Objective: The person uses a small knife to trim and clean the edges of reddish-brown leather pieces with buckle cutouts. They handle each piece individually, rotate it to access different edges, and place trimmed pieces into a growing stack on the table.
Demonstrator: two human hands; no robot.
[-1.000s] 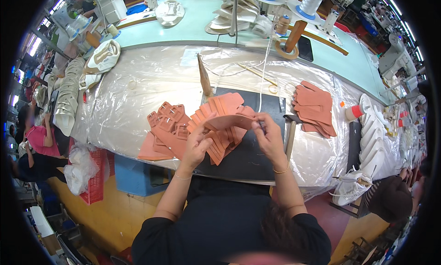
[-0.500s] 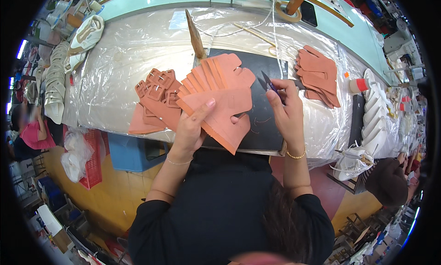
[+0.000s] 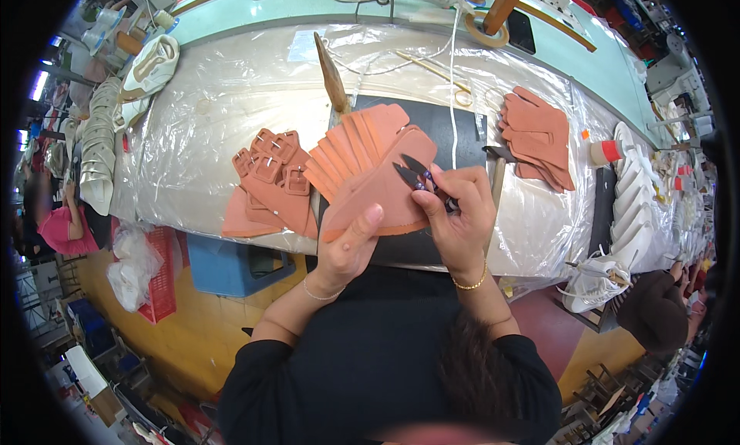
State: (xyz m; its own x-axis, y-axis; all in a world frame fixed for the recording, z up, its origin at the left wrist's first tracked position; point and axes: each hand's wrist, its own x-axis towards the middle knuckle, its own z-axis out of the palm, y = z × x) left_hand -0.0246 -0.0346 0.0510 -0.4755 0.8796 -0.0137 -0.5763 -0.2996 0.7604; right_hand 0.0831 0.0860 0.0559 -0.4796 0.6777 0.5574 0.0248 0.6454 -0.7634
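My left hand (image 3: 347, 248) grips a fanned stack of orange-brown leather pieces (image 3: 370, 198), its thumb pressed on the top one. The pieces spread out over a black mat (image 3: 455, 129). Small thread snips (image 3: 414, 175) with dark blades are held in my right hand (image 3: 466, 217). Their blades are apart and lie over the right edge of the top piece; whether they touch it I cannot tell. To the left sits a pile of similar leather straps with buckles (image 3: 266, 179). Another leather pile (image 3: 537, 136) lies to the right of the mat.
A tapered wooden stick (image 3: 330, 75) stands up behind the mat. Clear plastic film (image 3: 200, 129) covers the table. White shoe parts (image 3: 630, 190) line the right side, by a red-and-white spool (image 3: 607, 151). A tape roll (image 3: 486, 32) and phone (image 3: 520, 33) lie at the back.
My right hand has brought the snips left and down onto the stack. My left hand has turned the top leather piece, so its edge now faces the blades.
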